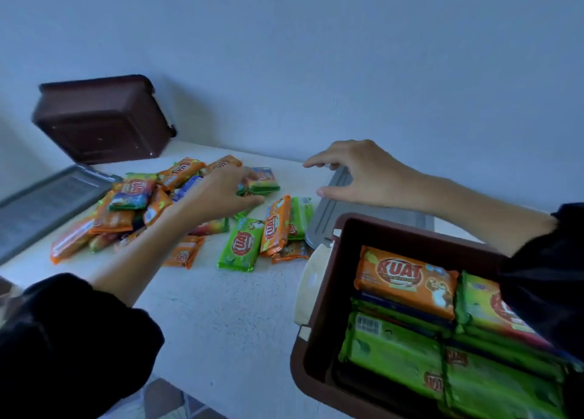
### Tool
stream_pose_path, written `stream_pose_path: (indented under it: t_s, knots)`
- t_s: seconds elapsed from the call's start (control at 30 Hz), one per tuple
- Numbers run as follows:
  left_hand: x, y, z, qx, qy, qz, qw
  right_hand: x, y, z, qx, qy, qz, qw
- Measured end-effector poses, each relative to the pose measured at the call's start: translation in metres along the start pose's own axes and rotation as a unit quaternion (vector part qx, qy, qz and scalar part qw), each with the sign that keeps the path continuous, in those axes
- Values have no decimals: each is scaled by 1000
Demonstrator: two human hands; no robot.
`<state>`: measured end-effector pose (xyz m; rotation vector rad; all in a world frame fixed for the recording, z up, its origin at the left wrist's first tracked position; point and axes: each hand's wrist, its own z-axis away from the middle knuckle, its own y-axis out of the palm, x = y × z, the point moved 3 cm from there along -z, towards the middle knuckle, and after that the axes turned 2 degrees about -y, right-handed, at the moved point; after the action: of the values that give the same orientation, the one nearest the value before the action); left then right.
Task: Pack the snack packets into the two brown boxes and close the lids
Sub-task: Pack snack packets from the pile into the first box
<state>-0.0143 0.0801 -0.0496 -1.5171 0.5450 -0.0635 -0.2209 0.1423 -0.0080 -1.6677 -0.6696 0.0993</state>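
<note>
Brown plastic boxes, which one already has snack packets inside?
The near brown plastic box at front right: orange and green packets lie in it. The far-left one leans at the wall, showing no contents.
</note>
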Motion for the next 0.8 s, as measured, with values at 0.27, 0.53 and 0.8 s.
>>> stream_pose_path:
  t_s: [0.27,0.53,0.8]
  knots:
    - [48,71,9,125,-123,-51,983,-3,88,-89,149,7,-1,989]
    - [53,97,16,110,-101,-40,988,-15,132,-98,284,22,31,958]
    - [70,81,41,136,-136,-65,979,-1,111,-96,225,-33,189,955]
